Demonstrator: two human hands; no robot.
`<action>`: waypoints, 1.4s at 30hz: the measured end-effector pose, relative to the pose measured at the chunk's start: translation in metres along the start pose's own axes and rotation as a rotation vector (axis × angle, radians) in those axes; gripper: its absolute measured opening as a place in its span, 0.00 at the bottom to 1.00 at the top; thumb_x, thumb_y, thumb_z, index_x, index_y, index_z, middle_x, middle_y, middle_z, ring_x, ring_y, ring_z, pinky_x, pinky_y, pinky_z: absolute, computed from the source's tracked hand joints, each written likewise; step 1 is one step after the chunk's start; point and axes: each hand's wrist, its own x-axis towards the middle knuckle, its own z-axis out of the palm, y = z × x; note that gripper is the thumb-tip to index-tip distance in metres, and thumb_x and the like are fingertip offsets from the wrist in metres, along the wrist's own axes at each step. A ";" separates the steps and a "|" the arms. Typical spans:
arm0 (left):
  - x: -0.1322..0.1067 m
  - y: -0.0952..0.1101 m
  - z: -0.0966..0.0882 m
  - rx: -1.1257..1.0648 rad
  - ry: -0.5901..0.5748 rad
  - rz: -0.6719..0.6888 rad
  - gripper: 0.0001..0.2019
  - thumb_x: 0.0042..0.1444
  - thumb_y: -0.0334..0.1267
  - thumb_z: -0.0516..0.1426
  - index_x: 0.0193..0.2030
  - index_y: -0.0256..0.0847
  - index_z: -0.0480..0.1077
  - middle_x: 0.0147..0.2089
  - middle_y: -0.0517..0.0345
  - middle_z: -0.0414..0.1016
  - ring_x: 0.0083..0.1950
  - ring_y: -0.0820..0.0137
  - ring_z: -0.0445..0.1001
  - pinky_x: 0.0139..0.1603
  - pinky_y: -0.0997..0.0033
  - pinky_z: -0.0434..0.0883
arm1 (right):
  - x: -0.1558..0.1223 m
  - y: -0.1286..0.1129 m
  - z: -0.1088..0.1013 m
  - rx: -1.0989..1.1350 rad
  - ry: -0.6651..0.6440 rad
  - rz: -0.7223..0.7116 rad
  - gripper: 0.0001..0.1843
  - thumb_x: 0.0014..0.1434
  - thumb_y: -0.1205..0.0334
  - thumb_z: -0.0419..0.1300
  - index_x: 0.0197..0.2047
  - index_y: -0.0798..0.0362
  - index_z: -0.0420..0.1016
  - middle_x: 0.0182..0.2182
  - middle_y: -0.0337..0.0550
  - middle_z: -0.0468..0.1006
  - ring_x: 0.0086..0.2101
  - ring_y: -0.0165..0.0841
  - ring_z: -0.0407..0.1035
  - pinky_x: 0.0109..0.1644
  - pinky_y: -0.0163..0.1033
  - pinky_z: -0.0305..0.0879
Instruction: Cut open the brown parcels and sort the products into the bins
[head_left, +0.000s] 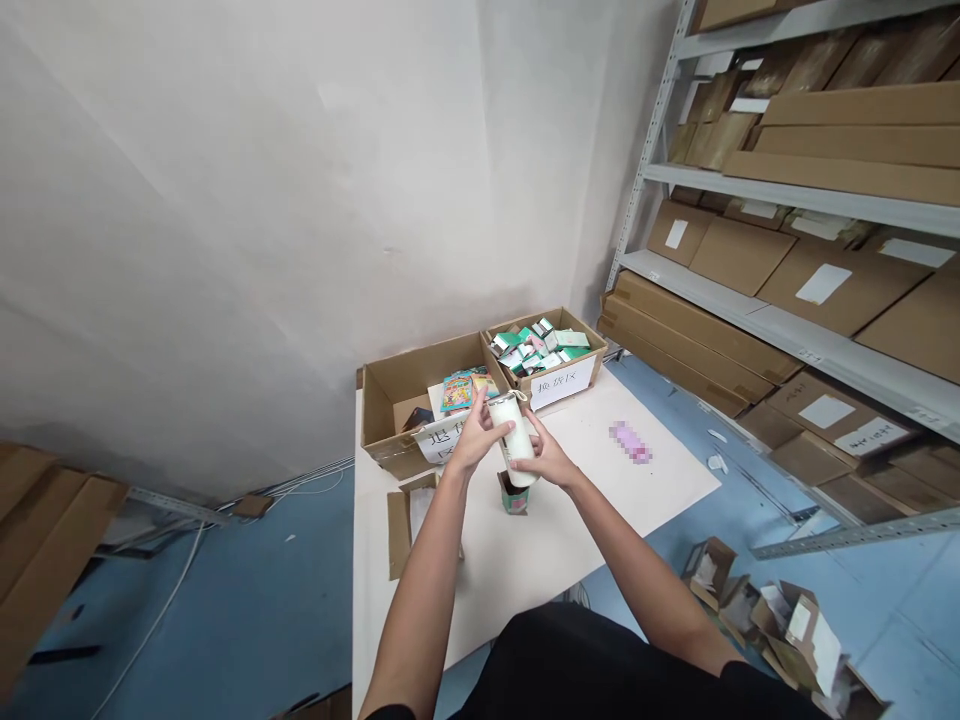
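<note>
White bottle [516, 446] tilts, held between left hand [475, 436] and right hand [553, 460].

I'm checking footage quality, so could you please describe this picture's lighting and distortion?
In the head view, soft light leaves a faint shadow on the wall; also there, the shelf rack leans, apparently from wide-angle distortion; pixelation masks the pink item; print on the white bottle is too small to read.

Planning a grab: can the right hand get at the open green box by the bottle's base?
Probably, once it releases the bottle: the green box sits near the right hand, its side exposed.
</note>
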 end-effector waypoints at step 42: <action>0.011 -0.047 0.000 -0.032 0.015 -0.162 0.71 0.42 0.41 0.77 0.83 0.49 0.34 0.63 0.42 0.77 0.59 0.58 0.80 0.63 0.50 0.75 | 0.004 0.025 -0.010 -0.083 0.090 -0.015 0.71 0.47 0.55 0.78 0.82 0.38 0.37 0.52 0.45 0.76 0.46 0.38 0.75 0.52 0.46 0.74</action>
